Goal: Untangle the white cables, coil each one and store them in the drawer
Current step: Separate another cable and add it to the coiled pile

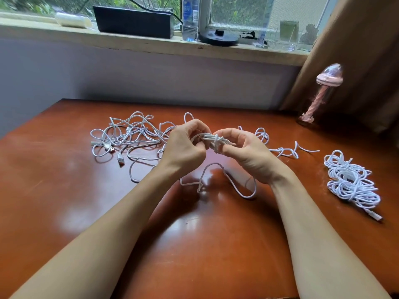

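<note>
Currently I am securing one coil [212, 140] above the table [64, 190]: my left hand [183, 145] grips the bundle, my right hand [241, 147] pinches the wrapped turn. Next: tuck the free end, then address the tangle [127, 137]. No drawer is in view.

cable bundle [212, 140]: both ends hidden by fingers [232, 148] | water bottle [190, 18]: top cut off

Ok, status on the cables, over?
Left hand and right hand both grip a half-wrapped cable bundle above the table. Loose tangle lies left, a bundled pile right. No drawer in view.
</note>
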Available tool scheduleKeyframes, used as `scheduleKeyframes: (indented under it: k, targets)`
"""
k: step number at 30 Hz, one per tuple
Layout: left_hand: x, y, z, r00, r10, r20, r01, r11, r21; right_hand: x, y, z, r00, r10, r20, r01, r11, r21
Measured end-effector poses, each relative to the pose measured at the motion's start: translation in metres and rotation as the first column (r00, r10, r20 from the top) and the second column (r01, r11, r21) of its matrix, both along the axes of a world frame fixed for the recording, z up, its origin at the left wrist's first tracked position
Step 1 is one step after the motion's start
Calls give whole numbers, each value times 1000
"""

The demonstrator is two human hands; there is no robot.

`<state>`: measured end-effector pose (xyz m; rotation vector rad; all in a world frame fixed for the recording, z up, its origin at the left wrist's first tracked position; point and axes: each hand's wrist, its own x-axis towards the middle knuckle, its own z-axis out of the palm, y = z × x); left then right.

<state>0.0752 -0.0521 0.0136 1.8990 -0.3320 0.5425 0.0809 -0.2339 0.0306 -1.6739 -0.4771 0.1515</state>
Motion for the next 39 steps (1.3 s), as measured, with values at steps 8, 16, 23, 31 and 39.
scheduleKeyframes:
  k: [8, 16, 23, 31, 39]
  targets:
    - [-5, 0, 1, 997, -70, 17, 69, 997, 29, 1, 0, -1, 999, 33, -18, -33, 999, 32]
    - [-5, -3, 1, 984, -49, 174, 29, 993, 112, 0, -4, 1, 999, 46, 11, -47, 997, 67]
    - [-3, -4, 0, 980, -16, 196, -8, 993, 119, 1, -5, 0, 996, 87, -1, -86, 986, 144]
    - [-3, -5, 1, 976, 1, 220, -27, 993, 115, 2, -1, -1, 986, 163, -44, -146, 955, 258]
    - [3, 1, -3, 969, 35, 244, -57, 995, 84, 4, 1, -2, 998, 51, 29, -55, 982, 180]
